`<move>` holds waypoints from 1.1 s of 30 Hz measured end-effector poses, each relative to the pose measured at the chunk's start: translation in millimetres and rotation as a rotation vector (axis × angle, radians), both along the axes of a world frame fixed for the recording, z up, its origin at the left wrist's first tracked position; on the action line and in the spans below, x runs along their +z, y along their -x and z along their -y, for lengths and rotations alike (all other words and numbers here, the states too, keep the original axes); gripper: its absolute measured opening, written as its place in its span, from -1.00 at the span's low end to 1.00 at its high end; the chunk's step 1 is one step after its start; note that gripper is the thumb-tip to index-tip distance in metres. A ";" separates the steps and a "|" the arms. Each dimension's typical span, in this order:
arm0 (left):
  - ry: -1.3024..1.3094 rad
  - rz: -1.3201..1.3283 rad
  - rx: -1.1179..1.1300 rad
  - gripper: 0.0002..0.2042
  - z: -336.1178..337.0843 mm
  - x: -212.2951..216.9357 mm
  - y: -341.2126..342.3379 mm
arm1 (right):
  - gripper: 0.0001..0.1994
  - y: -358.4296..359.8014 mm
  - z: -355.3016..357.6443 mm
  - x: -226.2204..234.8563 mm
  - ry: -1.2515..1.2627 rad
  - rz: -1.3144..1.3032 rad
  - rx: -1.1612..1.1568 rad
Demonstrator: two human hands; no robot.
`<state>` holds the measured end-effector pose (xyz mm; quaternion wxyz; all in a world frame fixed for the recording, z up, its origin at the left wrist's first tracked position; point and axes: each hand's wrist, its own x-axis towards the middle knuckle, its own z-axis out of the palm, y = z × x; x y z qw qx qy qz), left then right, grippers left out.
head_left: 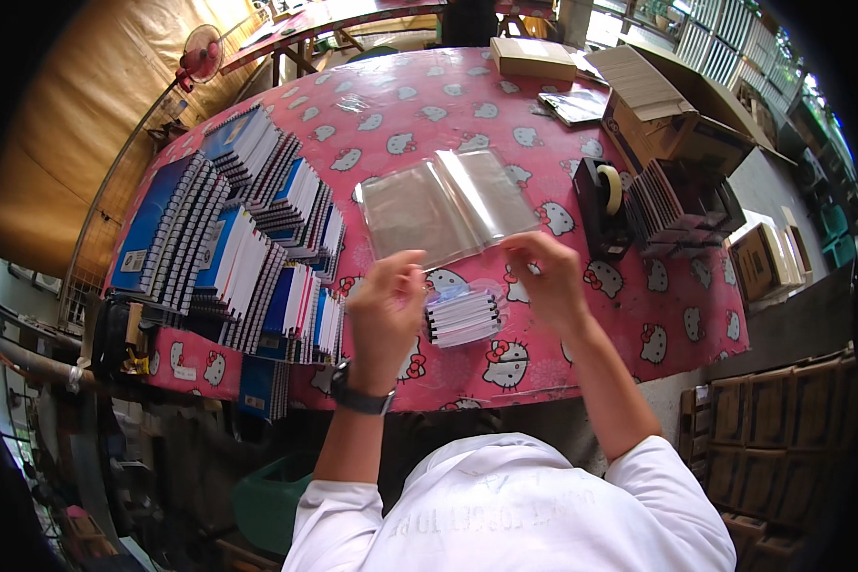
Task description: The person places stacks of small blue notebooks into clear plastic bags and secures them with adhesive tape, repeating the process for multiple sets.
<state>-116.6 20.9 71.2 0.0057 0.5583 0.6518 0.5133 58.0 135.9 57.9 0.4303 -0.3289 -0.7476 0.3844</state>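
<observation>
A clear plastic book cover lies spread on the table in front of me, glare running down its right half. My right hand pinches the cover's near edge by its right corner. My left hand, with a dark watch on the wrist, has its fingers closed at the near edge further left; what is between them is partly hidden. Between my hands sits a small bundle of white slips with black marks along one side, partly in clear plastic. Stacks of blue spiral notebooks stand left of my left hand.
A black tape dispenser and an upright stack of dark-edged items stand at right. Behind them are an open cardboard box and a flat box. A pink patterned cloth covers the table. A fan stands far left.
</observation>
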 end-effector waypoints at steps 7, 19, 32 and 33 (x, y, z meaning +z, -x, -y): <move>0.077 -0.183 -0.142 -0.54 64.8 -83.0 15.8 | -0.41 -51.9 8.5 -46.8 -0.072 0.221 0.560; 0.463 -0.402 -0.480 -0.29 41.8 -74.8 17.2 | -0.17 -31.1 -1.1 -46.8 -0.177 0.555 0.786; 0.514 -0.427 -0.604 -0.20 26.5 -70.8 14.1 | -0.27 -39.3 8.9 -42.5 -0.076 0.473 0.812; 0.528 -0.422 -0.594 -0.21 27.4 -68.6 14.7 | -0.30 -39.7 5.8 -39.4 -0.081 0.443 0.806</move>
